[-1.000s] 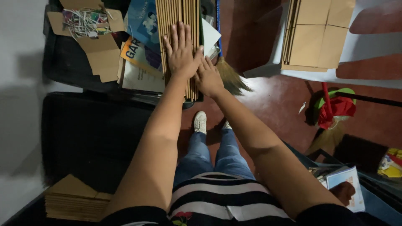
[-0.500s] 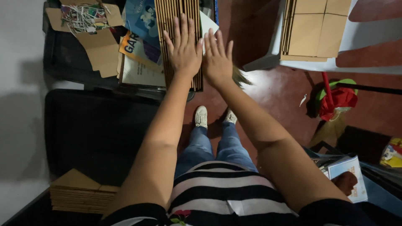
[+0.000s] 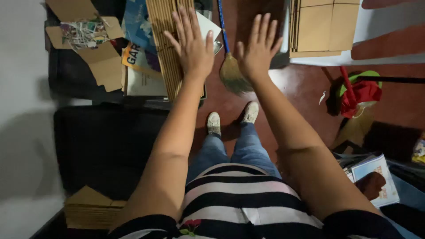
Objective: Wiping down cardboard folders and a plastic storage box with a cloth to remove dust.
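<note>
My left hand [image 3: 191,46] lies flat, fingers spread, on the right side of a stack of upright folded cardboard sheets [image 3: 166,53] that stands on a dark table. My right hand [image 3: 256,48] hovers open to the right of the stack, fingers apart, holding nothing. It floats over the red floor, near a broom [image 3: 230,73] with a blue handle. I am standing; my white shoes [image 3: 214,124] show below.
An open cardboard box [image 3: 88,42] with paper scraps and some magazines [image 3: 139,71] lie left of the stack. Flat cardboard sheets [image 3: 323,26] rest on a white surface at top right. A low cardboard pile [image 3: 90,208] sits bottom left. Red cloth [image 3: 363,93] and booklets [image 3: 376,177] lie right.
My right hand has come off the cardboard stack and moved right, opening over the floor. My left hand stays on the stack.
</note>
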